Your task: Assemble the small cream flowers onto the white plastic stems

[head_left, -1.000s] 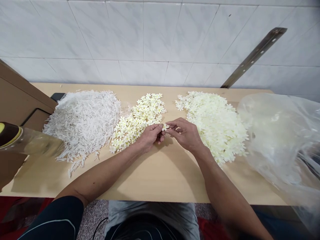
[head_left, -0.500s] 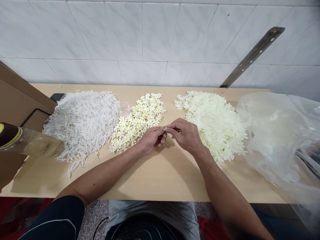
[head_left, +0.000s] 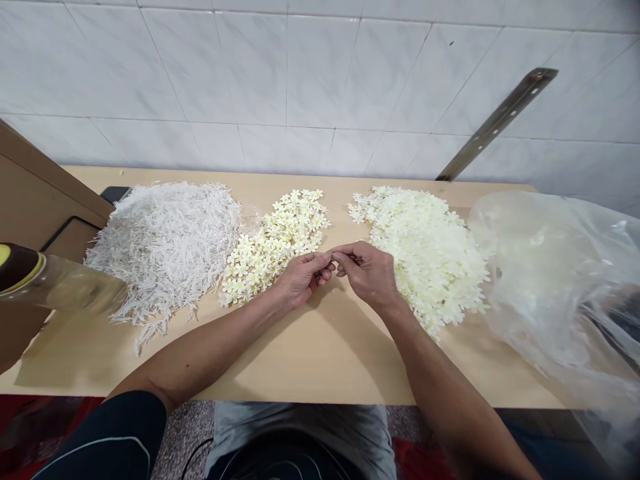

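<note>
Over the middle of the table, my left hand (head_left: 309, 275) and my right hand (head_left: 366, 268) meet with thumbs and fingers pinched together at the tips. Whatever sits between the fingertips is too small and hidden to make out. Just beyond my left hand lies a heap of small pale-yellow flowers with yellow centres (head_left: 275, 243). To the right of my right hand spreads a larger pile of cream flower heads (head_left: 425, 250). Farther left is a big mound of thin white stem-like pieces (head_left: 170, 240).
A clear plastic bag (head_left: 555, 267) slumps over the table's right end. At the left, a clear bottle with a dark cap (head_left: 75, 283) stands near a brown box (head_left: 40, 187). A metal strip (head_left: 500, 123) leans against the tiled wall (head_left: 250, 73).
My hands stay pinched together in nearly the same spot; the right fingers have shifted slightly and the pale bit seen between the tips no longer shows. The view has tilted a little.
</note>
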`<state>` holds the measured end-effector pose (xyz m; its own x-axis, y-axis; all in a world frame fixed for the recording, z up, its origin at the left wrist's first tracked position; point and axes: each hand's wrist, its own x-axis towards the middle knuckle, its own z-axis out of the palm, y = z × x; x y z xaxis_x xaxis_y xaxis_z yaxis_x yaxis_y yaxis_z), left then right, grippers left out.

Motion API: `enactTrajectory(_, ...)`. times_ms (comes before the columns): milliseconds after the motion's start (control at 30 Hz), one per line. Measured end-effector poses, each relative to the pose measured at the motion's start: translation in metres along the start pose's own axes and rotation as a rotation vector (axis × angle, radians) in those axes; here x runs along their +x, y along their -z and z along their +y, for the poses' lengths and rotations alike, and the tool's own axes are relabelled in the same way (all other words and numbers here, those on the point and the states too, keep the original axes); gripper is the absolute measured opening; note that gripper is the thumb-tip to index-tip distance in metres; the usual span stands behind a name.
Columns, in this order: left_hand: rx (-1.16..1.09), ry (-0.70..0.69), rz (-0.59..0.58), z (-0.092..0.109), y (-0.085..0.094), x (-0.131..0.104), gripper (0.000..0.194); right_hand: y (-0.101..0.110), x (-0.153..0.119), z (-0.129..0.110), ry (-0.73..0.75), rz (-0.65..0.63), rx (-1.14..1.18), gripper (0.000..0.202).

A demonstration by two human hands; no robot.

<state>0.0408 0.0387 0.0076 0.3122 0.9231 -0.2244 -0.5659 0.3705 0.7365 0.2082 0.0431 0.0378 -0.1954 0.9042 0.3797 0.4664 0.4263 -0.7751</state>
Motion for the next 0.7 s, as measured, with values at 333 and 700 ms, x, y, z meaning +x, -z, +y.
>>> enactTrajectory(333,0.038,0.012,-0.059,0.008,0.004,0.002,0.045,0.019,0.008,0.001,-0.228,-0.172,0.415,0.032)
enactTrajectory(700,0.080,0.037,-0.061,0.003,0.004,0.001,0.055,0.024,0.007,-0.001,-0.250,-0.315,0.461,0.038)
